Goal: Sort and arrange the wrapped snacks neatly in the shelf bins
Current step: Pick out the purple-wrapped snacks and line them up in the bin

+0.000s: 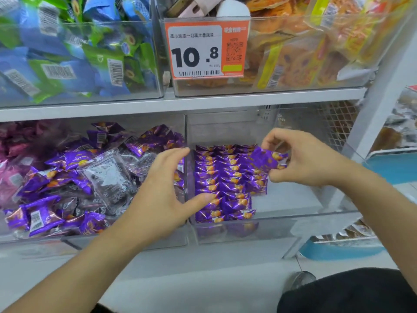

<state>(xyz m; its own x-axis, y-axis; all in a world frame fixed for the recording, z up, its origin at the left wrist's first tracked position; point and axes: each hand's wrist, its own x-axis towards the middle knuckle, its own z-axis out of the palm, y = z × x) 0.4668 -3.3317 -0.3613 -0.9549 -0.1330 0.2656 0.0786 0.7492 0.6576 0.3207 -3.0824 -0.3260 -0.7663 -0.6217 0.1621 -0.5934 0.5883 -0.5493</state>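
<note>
Right hand [309, 159], purple snack [267, 160], seemingly pinched

purple snacks [225, 177] w/ orange print | blue/green packs [67, 53] | orange-white price tag [206, 50]

An orange price tag [206, 50] on the front of the upper middle bin [270, 91] reads "10.8" in large black digits, with a line of Chinese characters above, a QR code at right and a barcode below. Print on the snack wrappers is too blurred to read.
</note>
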